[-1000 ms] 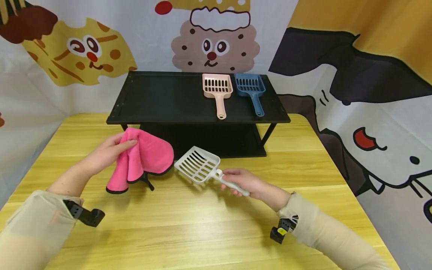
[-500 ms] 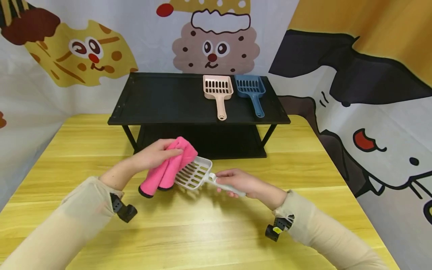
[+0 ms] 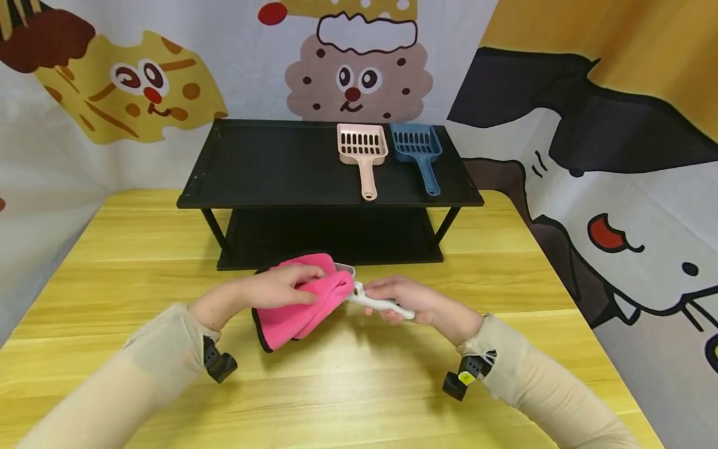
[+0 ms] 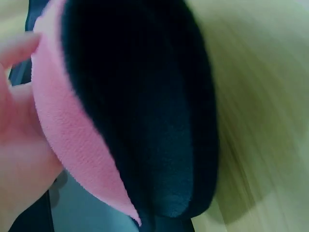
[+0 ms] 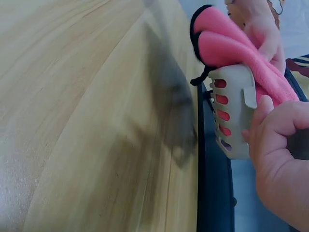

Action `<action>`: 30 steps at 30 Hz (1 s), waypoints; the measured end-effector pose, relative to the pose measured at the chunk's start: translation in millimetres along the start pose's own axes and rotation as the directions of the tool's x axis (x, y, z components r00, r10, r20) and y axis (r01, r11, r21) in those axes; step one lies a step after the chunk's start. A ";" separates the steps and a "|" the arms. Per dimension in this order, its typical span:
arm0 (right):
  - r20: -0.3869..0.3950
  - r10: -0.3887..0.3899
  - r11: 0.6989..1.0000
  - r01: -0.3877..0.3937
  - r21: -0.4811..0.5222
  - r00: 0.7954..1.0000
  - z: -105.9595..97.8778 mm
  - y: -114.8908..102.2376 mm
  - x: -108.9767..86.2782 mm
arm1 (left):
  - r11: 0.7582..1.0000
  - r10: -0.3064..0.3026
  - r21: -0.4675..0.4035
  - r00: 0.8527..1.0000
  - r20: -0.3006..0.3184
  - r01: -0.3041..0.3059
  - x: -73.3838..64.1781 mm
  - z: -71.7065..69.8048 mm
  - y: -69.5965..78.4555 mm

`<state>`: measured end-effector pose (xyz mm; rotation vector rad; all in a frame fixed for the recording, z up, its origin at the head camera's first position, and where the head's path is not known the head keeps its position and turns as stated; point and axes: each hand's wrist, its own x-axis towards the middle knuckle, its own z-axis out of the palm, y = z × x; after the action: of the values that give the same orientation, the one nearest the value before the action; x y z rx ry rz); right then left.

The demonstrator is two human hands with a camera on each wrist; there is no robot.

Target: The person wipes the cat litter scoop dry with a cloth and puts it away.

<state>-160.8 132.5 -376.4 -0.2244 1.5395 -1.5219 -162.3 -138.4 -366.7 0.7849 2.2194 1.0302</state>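
Observation:
A white slotted litter scoop [image 3: 379, 303] is held above the table by its handle in my right hand [image 3: 408, 300]. My left hand [image 3: 280, 285] grips a pink cloth with dark edging [image 3: 291, 321] and lays it over the scoop's slotted head, most of which it hides in the head view. From the right wrist, the scoop's pale outer side [image 5: 236, 104] shows, with pink cloth [image 5: 226, 46] visible through the slots. In the left wrist view the pink cloth [image 4: 77, 130] fills much of the picture, its dark underside turned to the camera.
Beyond the hands stands a black two-tier rack [image 3: 269, 165]. A pink litter scoop [image 3: 364, 156] and a blue litter scoop [image 3: 419, 153] lie on its top tier at the right. The wooden table [image 3: 348, 386] extends toward the front, and a printed curtain [image 3: 247, 56] hangs behind.
My left hand has carried the pink cloth rightward from beside the white scoop onto its head, covering it. My right hand stays nearly in place, gripping the handle, while the scoop tilts.

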 end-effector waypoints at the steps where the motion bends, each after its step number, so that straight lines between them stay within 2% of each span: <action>1: 0.000 -0.007 1.000 0.007 0.005 1.000 -1.0 -0.1 -0.2 | 0.998 0.024 0.059 0.999 -0.033 -0.022 0.7 1.7 0.7; 4: -0.017 -0.014 1.000 0.014 0.016 1.000 -2.4 -1.5 -0.1 | 0.975 0.111 0.206 0.986 -0.128 -0.083 3.2 5.9 2.1; 6: -0.031 -0.020 1.000 0.021 0.023 0.999 -1.9 -2.4 -0.4 | 0.953 0.153 0.288 0.973 -0.174 -0.099 5.1 6.7 -0.1; 10: -0.040 -0.026 0.999 0.027 0.029 0.999 0.7 -1.3 -1.4 | 0.896 0.178 0.439 0.955 -0.235 -0.059 3.1 7.4 -12.1; 14: -0.038 -0.036 0.999 0.037 0.013 0.999 1.9 -1.0 -3.3 | 0.855 0.206 0.517 0.941 -0.268 -0.040 -4.6 7.2 -23.7; 17: -0.035 -0.048 0.999 0.048 0.001 0.998 1.3 -2.0 -4.2 | 0.825 0.250 0.564 0.916 -0.313 -0.032 -8.9 5.6 -28.1; 20: -0.047 -0.050 0.998 0.048 -0.032 0.998 -0.1 -3.8 -6.4 | 0.800 0.266 0.600 0.888 -0.376 0.015 -12.7 0.2 -30.5; 23: -0.076 -0.047 0.996 0.041 -0.082 0.996 -1.1 -4.6 -10.0 | 0.804 0.249 0.591 0.865 -0.436 0.067 -16.8 -9.9 -28.5; 25: -0.096 -0.050 0.991 0.038 -0.130 0.994 -1.6 -4.5 -12.1 | 0.817 0.233 0.570 0.853 -0.467 0.089 -19.5 -17.4 -25.3; 28: -0.115 -0.057 0.982 0.035 -0.184 0.992 -2.0 -2.6 -12.0 | 0.837 0.219 0.538 0.843 -0.492 0.097 -20.2 -25.5 -18.9; 30: -0.124 -0.056 0.976 0.028 -0.214 0.991 -1.7 -0.7 -9.7 | 0.862 0.212 0.500 0.838 -0.503 0.082 -17.8 -26.8 -12.1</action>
<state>-156.9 140.3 -371.6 -0.2867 1.8131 -1.4278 -172.2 -170.0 -357.5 0.8662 3.0596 0.7598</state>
